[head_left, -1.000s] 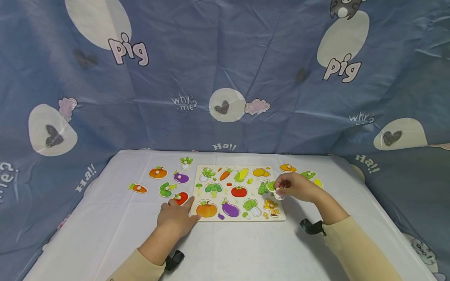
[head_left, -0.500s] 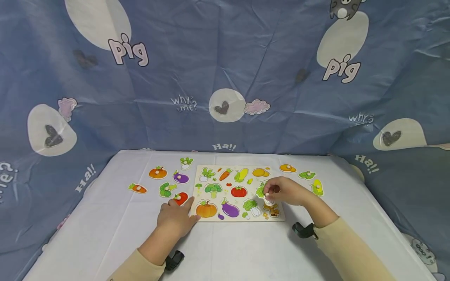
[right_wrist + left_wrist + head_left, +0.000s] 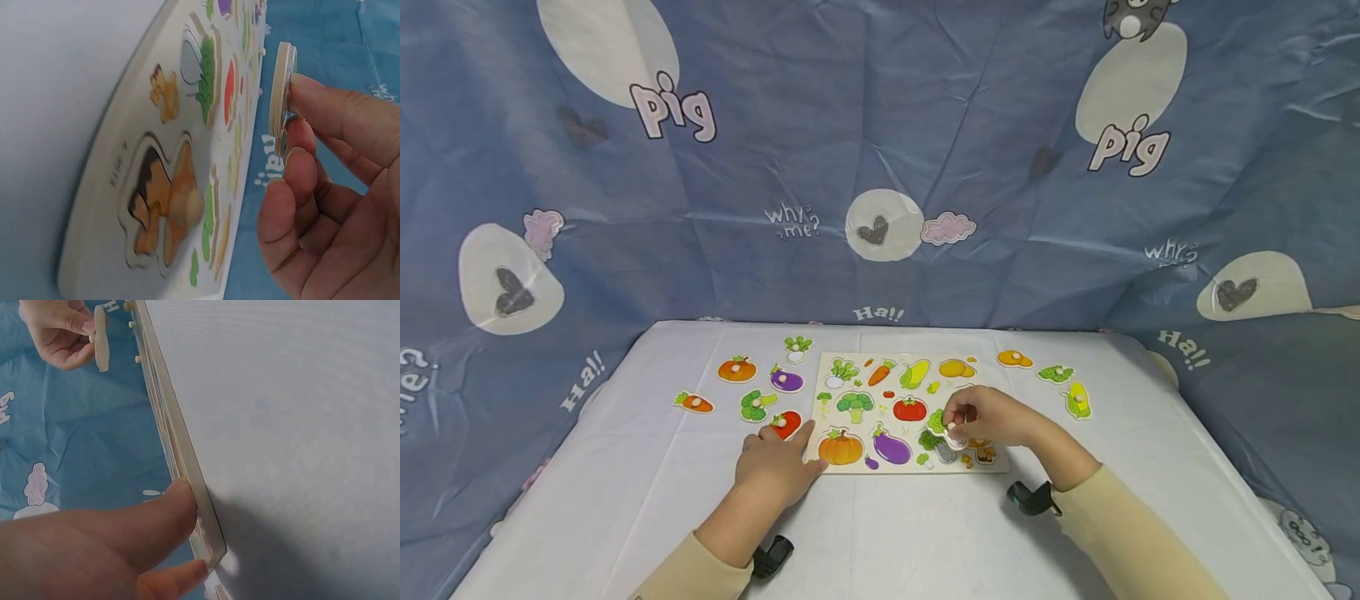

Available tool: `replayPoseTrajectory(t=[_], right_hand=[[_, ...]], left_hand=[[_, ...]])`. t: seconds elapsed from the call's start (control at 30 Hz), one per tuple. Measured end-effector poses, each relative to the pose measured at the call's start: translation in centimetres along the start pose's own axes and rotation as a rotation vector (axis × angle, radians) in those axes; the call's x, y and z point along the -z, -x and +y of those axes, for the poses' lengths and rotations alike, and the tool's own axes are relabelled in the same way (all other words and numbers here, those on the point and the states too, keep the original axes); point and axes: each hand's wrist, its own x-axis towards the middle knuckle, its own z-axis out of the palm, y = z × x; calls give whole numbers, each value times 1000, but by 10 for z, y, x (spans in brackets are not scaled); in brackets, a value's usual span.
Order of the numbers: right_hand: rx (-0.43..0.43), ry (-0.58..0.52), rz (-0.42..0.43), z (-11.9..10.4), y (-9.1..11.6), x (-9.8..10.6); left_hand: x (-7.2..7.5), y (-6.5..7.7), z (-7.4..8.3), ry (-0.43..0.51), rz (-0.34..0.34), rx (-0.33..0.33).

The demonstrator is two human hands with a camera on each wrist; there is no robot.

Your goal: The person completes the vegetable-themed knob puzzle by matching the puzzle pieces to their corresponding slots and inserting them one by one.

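My right hand (image 3: pixel 992 417) pinches a bok choy puzzle piece (image 3: pixel 936 423) by its small knob, above the lower right part of the vegetable puzzle board (image 3: pixel 946 395). The piece overlaps the printed bok choy slot (image 3: pixel 943 451) in the head view. Edge-on in the right wrist view, the wooden piece (image 3: pixel 280 94) stands apart from the board. My left hand (image 3: pixel 775 467) rests at the board's lower left corner, fingers spread, thumb on the edge. Its fingertips lie beside the tomato piece (image 3: pixel 786 424). A mushroom piece (image 3: pixel 186 209) with a round knob sits in its slot.
Left of the board lie several knobbed pieces: pumpkin (image 3: pixel 737 368), eggplant (image 3: pixel 786 378), broccoli (image 3: pixel 757 405), carrot (image 3: pixel 693 402) and radish (image 3: pixel 797 348). To the right are potato (image 3: pixel 1014 358), a leafy green piece (image 3: pixel 1056 373) and corn (image 3: pixel 1077 401). A patterned blue curtain (image 3: pixel 775 283) backs the table.
My right hand has moved left and toward me over the board with the bok choy piece, from the board's right edge to the bok choy slot. The left hand has stayed put.
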Motion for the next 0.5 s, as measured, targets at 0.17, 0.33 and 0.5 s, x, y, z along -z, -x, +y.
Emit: replayPoseTrajectory(t=[0.17, 0.33, 0.5], right_hand=[[-6, 29, -4, 0, -3, -6], [2, 36, -10, 1, -8, -10], [-6, 35, -41, 2, -11, -14]], left_hand=[[-1, -1, 0, -1, -8, 3], [-1, -2, -1, -6, -12, 1], [-2, -3, -1, -13, -13, -1]])
